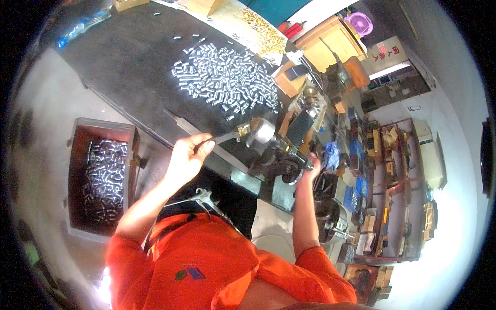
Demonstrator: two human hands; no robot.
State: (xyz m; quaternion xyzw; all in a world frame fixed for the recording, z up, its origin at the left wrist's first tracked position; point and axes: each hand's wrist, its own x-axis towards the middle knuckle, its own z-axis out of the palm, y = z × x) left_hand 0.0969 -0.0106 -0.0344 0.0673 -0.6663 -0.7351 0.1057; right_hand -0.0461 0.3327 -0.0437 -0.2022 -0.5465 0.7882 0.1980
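Observation:
My left hand [187, 159] is closed round the dark handle of a slim tool [223, 138]. The tool's brassy tip [243, 129] is beside the round metal head of a small bench machine [262, 131]. On the machine's right side, my right hand [308, 169] is closed at a handle [309, 166]; most of its fingers are hidden behind the machine. Past both hands, a wide pile of short silvery metal sleeves [225, 77] lies on the dark bench [124, 62].
Left of the bench stands an open box [133, 155] of silvery metal parts. An air blow gun [204, 198] hangs in front of me. Brass-coloured pieces [262, 30] lie on a white sheet at the far side. A blue cloth [331, 155] and loaded shelves [408, 196] are to the right.

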